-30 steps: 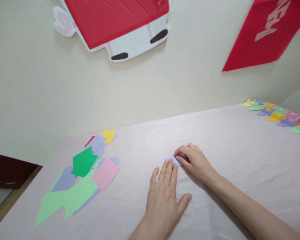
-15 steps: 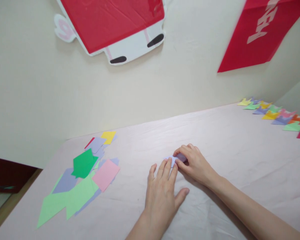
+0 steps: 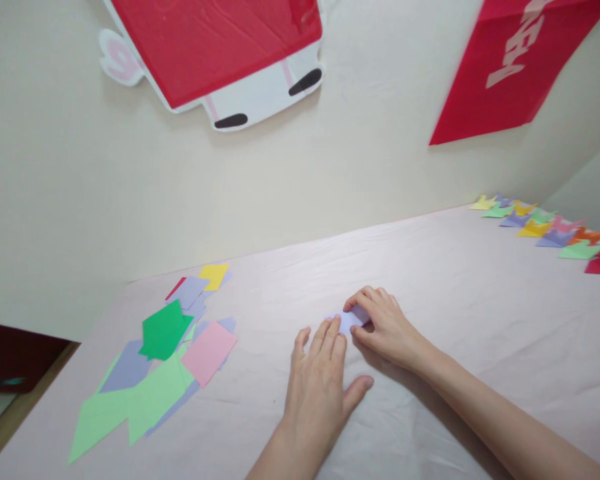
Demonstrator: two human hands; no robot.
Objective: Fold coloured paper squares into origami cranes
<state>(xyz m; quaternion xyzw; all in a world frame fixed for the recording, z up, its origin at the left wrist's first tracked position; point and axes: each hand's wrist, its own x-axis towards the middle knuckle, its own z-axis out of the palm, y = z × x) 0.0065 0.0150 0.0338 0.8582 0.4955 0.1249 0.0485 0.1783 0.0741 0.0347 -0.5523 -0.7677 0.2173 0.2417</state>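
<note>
A small light-purple piece of paper (image 3: 350, 321) lies on the pale tablecloth, partly covered by fingers at both ends. My right hand (image 3: 387, 327) curls over its right end, thumb on the near side and fingertips on the far side, gripping it. Flat on the cloth, my left hand (image 3: 317, 383) has its fingers stretched out and its thumb spread; the fingertips touch the paper's left end. Fold lines on the paper are too small to make out.
Left of my hands is a loose pile of coloured paper, with a green sheet (image 3: 165, 331), a pink sheet (image 3: 209, 353) and light-green sheets (image 3: 155, 403). Several folded paper shapes (image 3: 535, 229) stand in rows at the far right. A wall (image 3: 290, 180) with red decorations borders the table.
My left fingertips have slid slightly back and left, and the left thumb has shifted with them. More of the purple paper shows between my hands. The camera view has shifted a little.
</note>
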